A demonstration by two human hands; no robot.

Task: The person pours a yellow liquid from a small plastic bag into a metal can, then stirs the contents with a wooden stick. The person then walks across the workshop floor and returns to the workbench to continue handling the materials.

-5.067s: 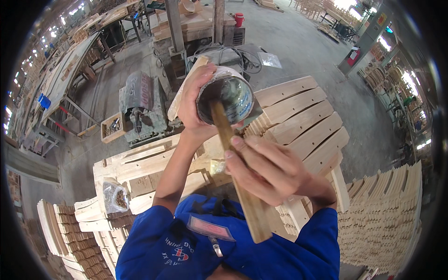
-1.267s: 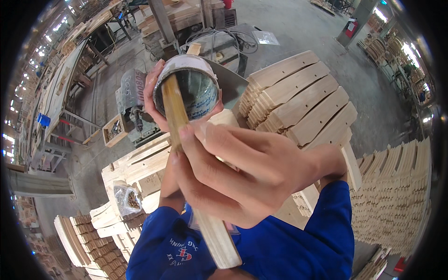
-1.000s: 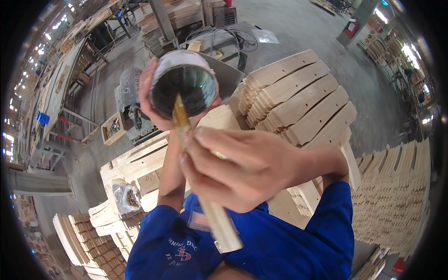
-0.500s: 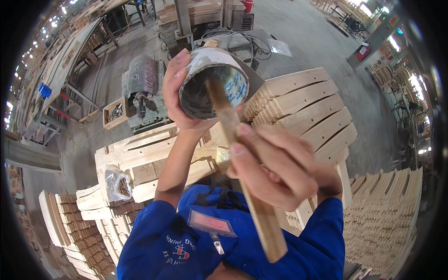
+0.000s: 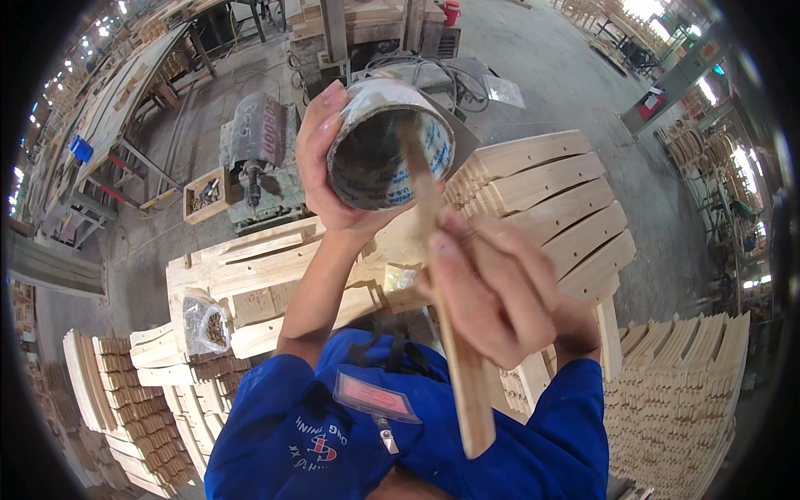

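My left hand (image 5: 323,167) is wrapped round the outside of a short, wide cardboard tube (image 5: 348,179), raised above the wood with its open end tilted toward me. Blue print and dark smears line its inside wall. My right hand (image 5: 496,283) pinches a flat wooden stick (image 5: 471,392) at about its middle. The stick's far end reaches inside the tube, where it is dark and blurred; its near end slants down in front of my blue shirt. Whether the stick's tip touches the tube's wall I cannot tell.
Curved wooden slats (image 5: 558,192) with small holes lie stacked beyond my right hand. A clear plastic bag (image 5: 204,325) of small brown pieces rests on boards at left. More slat stacks (image 5: 679,392) stand at right. A motor (image 5: 257,137) and a small wooden box (image 5: 207,196) sit beyond.
The tube has shifted slightly to the right in my left hand. Inside it, the stick's far end has moved right, and its near end has swung a little left.
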